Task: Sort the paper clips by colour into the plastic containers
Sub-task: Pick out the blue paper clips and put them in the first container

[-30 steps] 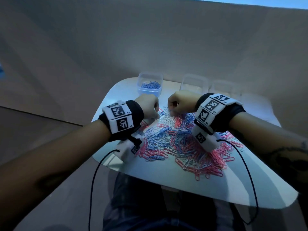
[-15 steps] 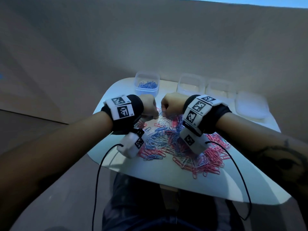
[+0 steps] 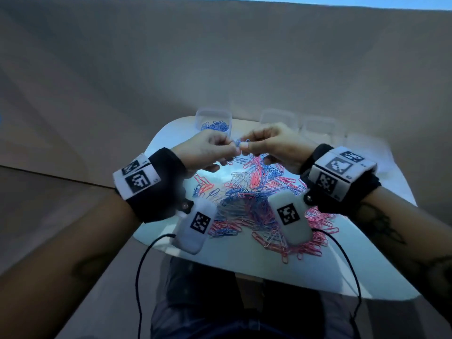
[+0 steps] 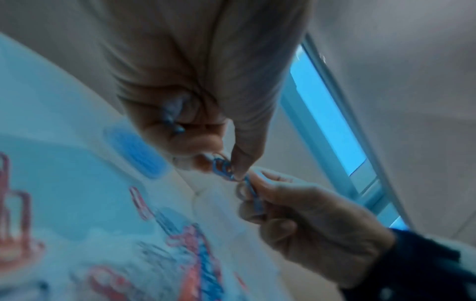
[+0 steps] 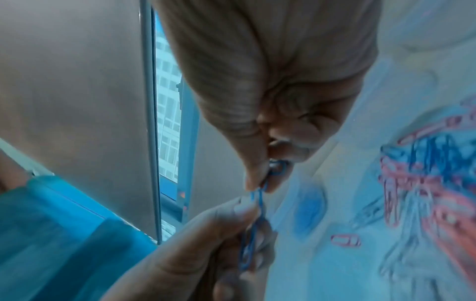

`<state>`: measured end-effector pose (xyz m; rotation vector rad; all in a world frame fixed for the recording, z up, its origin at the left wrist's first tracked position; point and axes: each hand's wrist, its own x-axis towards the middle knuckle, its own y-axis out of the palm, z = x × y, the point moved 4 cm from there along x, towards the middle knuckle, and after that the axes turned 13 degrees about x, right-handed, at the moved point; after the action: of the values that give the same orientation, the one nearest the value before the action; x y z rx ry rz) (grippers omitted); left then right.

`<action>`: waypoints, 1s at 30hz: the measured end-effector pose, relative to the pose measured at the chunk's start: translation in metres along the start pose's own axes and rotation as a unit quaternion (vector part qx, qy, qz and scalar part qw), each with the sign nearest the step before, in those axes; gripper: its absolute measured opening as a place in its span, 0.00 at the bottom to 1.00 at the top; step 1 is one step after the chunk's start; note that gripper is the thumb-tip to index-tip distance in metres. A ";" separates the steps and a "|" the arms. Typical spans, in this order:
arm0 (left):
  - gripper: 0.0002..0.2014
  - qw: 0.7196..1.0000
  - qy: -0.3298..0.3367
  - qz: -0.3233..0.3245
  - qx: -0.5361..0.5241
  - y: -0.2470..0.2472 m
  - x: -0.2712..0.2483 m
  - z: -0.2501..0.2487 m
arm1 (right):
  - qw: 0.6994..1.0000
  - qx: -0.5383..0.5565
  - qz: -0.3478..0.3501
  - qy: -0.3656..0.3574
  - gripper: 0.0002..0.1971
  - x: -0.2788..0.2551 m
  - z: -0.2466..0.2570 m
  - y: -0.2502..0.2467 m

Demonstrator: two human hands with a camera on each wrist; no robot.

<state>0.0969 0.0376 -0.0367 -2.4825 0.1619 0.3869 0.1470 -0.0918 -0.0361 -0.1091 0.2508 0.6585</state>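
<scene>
A mixed pile of blue, pink and white paper clips (image 3: 254,201) covers the middle of the white table (image 3: 244,270). Above its far edge my left hand (image 3: 232,147) and right hand (image 3: 245,145) meet, and each pinches one end of some linked blue paper clips (image 3: 237,142). In the left wrist view my left hand (image 4: 226,166) holds a blue clip (image 4: 222,169) between thumb and finger. In the right wrist view my right hand (image 5: 268,179) pinches the clips (image 5: 260,201) from above. A clear container (image 3: 214,117) with blue clips stands at the back left.
Two clear containers (image 3: 277,117) (image 3: 318,127) stand in a row to the right of the blue one, their contents not visible. A pale flat piece (image 3: 362,145) lies further right. Wrist cables (image 3: 146,253) hang over the near table edge. A brown wall rises behind the table.
Both hands have lifted off the pile, where they were curled down among the clips. They now meet in the air and hold blue clips between them.
</scene>
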 end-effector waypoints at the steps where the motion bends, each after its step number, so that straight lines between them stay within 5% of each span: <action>1: 0.10 1.000 0.012 -0.007 -0.014 0.004 -0.003 -0.002 | 1.000 0.023 -0.003 0.005 0.04 -0.003 -0.001 0.002; 6: 0.06 0.994 0.041 -0.047 -0.092 0.013 -0.009 -0.005 | 0.997 0.047 -0.056 0.007 0.09 -0.013 -0.001 -0.006; 9: 0.07 0.958 -0.011 -0.073 -0.276 0.017 -0.010 0.005 | 0.992 0.070 -0.106 -0.027 0.10 -0.017 0.009 -0.015; 12: 0.12 0.822 -0.092 -0.032 -0.562 0.032 -0.012 0.012 | 0.996 0.030 -0.082 -0.029 0.10 -0.023 0.028 -0.009; 14: 0.15 0.739 -0.092 -0.036 -0.667 0.045 -0.014 0.010 | 0.991 -0.132 -0.019 -0.029 0.08 -0.027 0.037 0.011; 16: 0.17 0.732 -0.094 -0.061 -0.672 0.062 -0.017 0.008 | 0.938 -0.345 0.024 -0.036 0.07 -0.033 0.035 0.035; 18: 0.18 0.731 -0.115 -0.071 -0.669 0.080 -0.020 0.013 | 0.893 -0.446 0.033 -0.043 0.07 -0.036 0.024 0.052; 23: 0.22 0.682 -0.141 -0.068 -0.714 0.095 -0.022 0.029 | 0.899 -0.431 0.005 -0.079 0.06 -0.042 0.012 0.056; 25: 0.29 0.663 -0.102 -0.078 -0.738 0.088 -0.023 0.028 | 0.917 -0.369 -0.057 -0.141 0.11 -0.048 0.023 0.033; 27: 0.25 0.642 -0.073 -0.091 -0.758 0.077 -0.029 0.031 | 0.926 -0.310 -0.127 -0.175 0.09 -0.054 0.030 -0.004; 30: 0.18 0.622 -0.056 -0.100 -0.774 0.066 -0.038 0.046 | 0.908 -0.391 -0.129 -0.077 0.12 -0.054 0.010 -0.047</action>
<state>0.0361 0.0127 -0.0966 -4.0516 -0.9224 0.7900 0.1373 -0.1589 -0.0112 -0.8465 -0.1943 0.4669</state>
